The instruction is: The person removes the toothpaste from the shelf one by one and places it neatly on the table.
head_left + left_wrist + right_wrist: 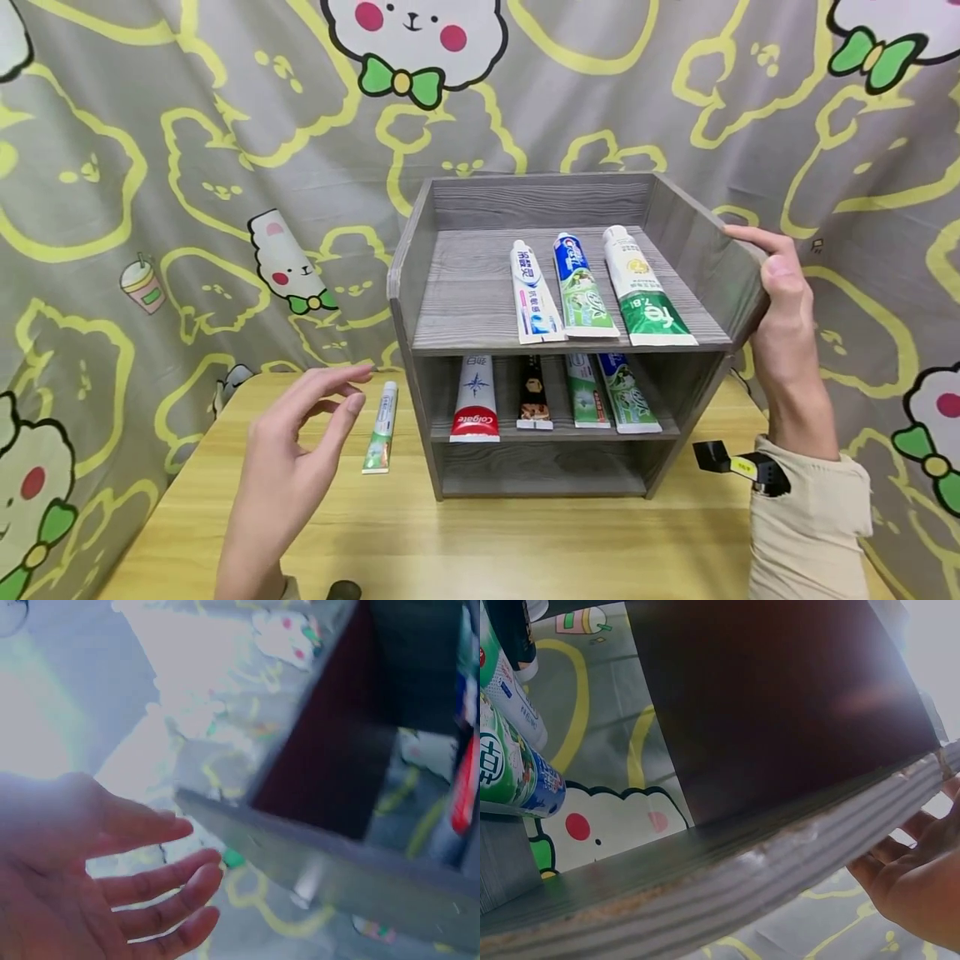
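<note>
On the table stands a grey wood-grain shelf unit (543,497) with toothpaste tubes on its top and middle levels. My right hand (783,308) holds its right side panel, fingers at the upper edge and along the outer face. In the right wrist view those fingers (889,862) lie against the panel's outside. To the left of the unit, a small green and white toothpaste tube (381,429) lies on the table. My left hand (288,462) hovers beside that tube, fingers loosely bent and thumb apart, with nothing in its grasp.
The top level bears a white-blue tube (534,296), a blue-green tube (585,287) and a white-green tube (647,287). Below them lie a red and white Colgate tube (476,400), a dark tube (534,393) and two green ones. A patterned curtain (337,167) hangs behind the table (525,550).
</note>
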Motion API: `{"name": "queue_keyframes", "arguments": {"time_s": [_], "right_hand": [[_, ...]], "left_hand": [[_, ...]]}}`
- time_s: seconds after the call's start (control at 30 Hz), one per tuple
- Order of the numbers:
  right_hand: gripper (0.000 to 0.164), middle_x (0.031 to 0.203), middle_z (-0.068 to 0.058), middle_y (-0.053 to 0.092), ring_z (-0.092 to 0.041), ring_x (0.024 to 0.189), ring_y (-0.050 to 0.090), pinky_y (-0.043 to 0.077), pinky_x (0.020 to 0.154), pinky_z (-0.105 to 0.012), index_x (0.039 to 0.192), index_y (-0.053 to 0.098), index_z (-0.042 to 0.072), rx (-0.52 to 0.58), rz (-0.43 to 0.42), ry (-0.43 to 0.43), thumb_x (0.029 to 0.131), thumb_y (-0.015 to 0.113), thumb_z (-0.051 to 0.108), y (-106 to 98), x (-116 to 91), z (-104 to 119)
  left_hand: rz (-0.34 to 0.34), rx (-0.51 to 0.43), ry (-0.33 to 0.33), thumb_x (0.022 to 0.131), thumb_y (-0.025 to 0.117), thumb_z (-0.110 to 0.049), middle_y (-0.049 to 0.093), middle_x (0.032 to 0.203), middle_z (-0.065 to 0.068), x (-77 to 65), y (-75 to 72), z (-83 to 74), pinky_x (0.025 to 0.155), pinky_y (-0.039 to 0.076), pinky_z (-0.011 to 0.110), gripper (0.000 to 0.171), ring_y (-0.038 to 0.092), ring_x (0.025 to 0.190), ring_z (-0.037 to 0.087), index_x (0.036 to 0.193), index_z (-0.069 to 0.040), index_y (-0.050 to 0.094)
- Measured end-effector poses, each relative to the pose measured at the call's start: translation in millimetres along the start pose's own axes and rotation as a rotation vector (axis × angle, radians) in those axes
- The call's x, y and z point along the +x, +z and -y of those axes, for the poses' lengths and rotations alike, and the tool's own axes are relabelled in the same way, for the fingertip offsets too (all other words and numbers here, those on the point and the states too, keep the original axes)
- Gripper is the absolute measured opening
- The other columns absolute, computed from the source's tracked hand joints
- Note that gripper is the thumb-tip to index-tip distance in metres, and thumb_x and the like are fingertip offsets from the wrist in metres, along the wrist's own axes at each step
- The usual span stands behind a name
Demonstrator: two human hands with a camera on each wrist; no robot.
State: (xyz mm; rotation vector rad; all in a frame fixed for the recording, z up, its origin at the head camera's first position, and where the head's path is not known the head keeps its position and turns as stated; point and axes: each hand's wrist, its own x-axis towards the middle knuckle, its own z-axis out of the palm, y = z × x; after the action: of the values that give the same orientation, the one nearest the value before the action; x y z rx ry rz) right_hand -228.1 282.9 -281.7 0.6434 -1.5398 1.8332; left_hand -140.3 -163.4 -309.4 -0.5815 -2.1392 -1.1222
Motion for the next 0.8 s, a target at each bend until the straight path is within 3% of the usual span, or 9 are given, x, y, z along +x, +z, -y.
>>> {"name": "queue_keyframes", "arguments": {"time_s": [0.13, 0.3, 0.43, 0.57, 0.8], "right_hand": [[0.047, 0.106, -0.018, 0.060, -0.021, 0.082, 0.060, 0.050, 0.068, -0.023, 0.139, 0.058, -0.003, -0.002, -0.012, 0.007, 0.105, 0.045, 0.026, -0.5, -1.5, 2.5], [0.046, 0.105, -0.017, 0.060, -0.021, 0.081, 0.059, 0.050, 0.066, -0.022, 0.138, 0.059, -0.003, 0.000, -0.017, 0.004, 0.105, 0.045, 0.025, -0.9, -2.3, 2.1], [0.046, 0.105, -0.017, 0.060, -0.020, 0.082, 0.060, 0.051, 0.067, -0.022, 0.139, 0.058, -0.004, 0.026, -0.004, 0.006, 0.105, 0.045, 0.025, -0.8, -2.3, -0.1], [0.046, 0.108, -0.018, 0.060, -0.021, 0.084, 0.060, 0.052, 0.068, -0.022, 0.139, 0.058, -0.004, 0.047, -0.006, 0.011, 0.105, 0.046, 0.025, -0.3, -1.8, -0.9], [0.046, 0.111, -0.017, 0.060, -0.021, 0.086, 0.060, 0.051, 0.069, -0.021, 0.140, 0.057, -0.003, 0.040, 0.001, 0.012, 0.106, 0.047, 0.026, -1.6, -1.4, -0.8]], "left_hand": [[0.041, -0.058, 0.114, 0.091, 0.071, 0.009, 0.071, 0.112, -0.004, 9.5, 4.6, -22.2, 0.085, 0.052, 0.020, 0.040, 0.067, 0.090, 0.012, 0.125, -0.013, 0.073], [0.117, -0.140, 0.150, 0.094, 0.071, 0.003, 0.071, 0.117, -0.003, 23.1, 19.4, -40.9, 0.087, 0.053, 0.027, 0.037, 0.066, 0.093, 0.013, 0.128, -0.013, 0.071], [0.174, -0.175, 0.160, 0.097, 0.070, -0.003, 0.069, 0.111, -0.008, 34.5, 31.6, -51.1, 0.085, 0.052, 0.027, 0.032, 0.063, 0.093, 0.009, 0.127, -0.014, 0.071], [0.210, -0.146, 0.138, 0.099, 0.069, -0.010, 0.067, 0.110, -0.008, 48.3, 44.7, -58.7, 0.083, 0.052, 0.029, 0.032, 0.061, 0.097, 0.006, 0.130, -0.018, 0.070], [0.241, -0.068, 0.088, 0.100, 0.067, -0.015, 0.065, 0.124, 0.001, 69.2, 69.7, -60.9, 0.089, 0.051, 0.037, 0.033, 0.059, 0.109, 0.015, 0.134, -0.017, 0.068]]}}
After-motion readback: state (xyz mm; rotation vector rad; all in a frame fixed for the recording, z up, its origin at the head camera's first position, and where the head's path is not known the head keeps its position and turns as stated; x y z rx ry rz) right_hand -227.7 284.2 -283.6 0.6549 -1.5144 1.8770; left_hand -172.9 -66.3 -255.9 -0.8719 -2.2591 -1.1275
